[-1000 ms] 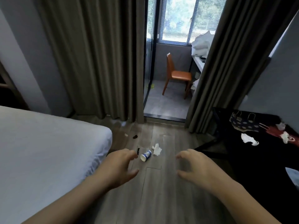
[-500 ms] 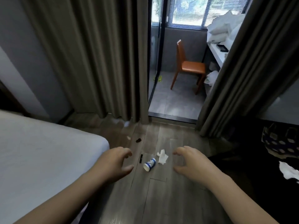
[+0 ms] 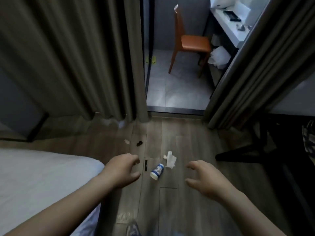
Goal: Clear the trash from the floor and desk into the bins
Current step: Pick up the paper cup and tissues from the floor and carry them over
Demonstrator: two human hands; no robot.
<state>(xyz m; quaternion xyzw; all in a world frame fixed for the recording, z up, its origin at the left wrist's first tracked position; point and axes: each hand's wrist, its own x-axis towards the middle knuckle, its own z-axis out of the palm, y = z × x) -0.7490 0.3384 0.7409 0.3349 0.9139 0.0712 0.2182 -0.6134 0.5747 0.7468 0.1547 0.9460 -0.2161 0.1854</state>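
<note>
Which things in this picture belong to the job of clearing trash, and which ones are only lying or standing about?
Part of the job:
small bottle, lying on its side
crumpled tissue
black scrap
white scrap
left hand and right hand, both holding nothing

Only standing about:
bed
orange chair
curtain

No bin is in view.

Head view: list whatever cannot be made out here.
In the head view:
- Small black lump: too small and dark to identify.
- Blue-and-white container: label blurred, unreadable.
- Patterned bag: cut off by the right edge.
- Bins: none in frame.
</note>
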